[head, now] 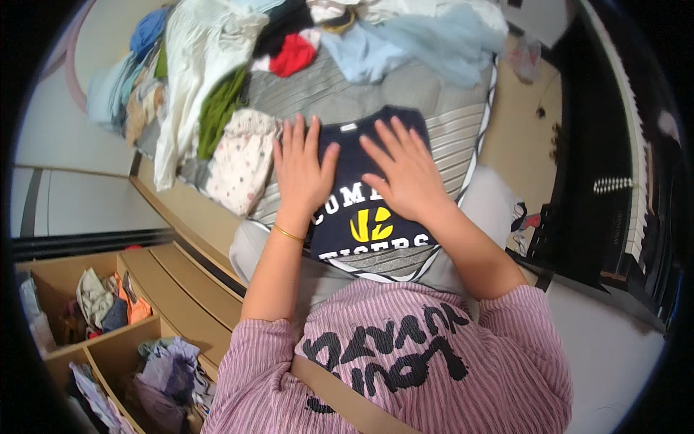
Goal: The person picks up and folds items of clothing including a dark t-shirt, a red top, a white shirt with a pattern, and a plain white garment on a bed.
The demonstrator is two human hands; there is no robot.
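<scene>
A navy shirt (347,157) with white lettering and a yellow print lies folded on the grey striped mat, its neckline away from me. My left hand (303,168) rests flat on its left side, fingers apart, fingertips near the upper edge. On its right side lies my right hand (404,171), palm down with spread fingers. Neither hand grips anything. Just left of my left hand is a cream spotted garment (244,163). Beyond it are a green garment (219,111) and a long white garment (198,70). Parts of the shirt's print are hidden under my right hand.
Light blue clothes (423,43) and a red garment (294,55) lie at the mat's far side. A divided wooden drawer unit (179,293) holding clothes stands at lower left. A piano keyboard (634,135) runs along the right, with a plastic bag (525,58) on the floor nearby.
</scene>
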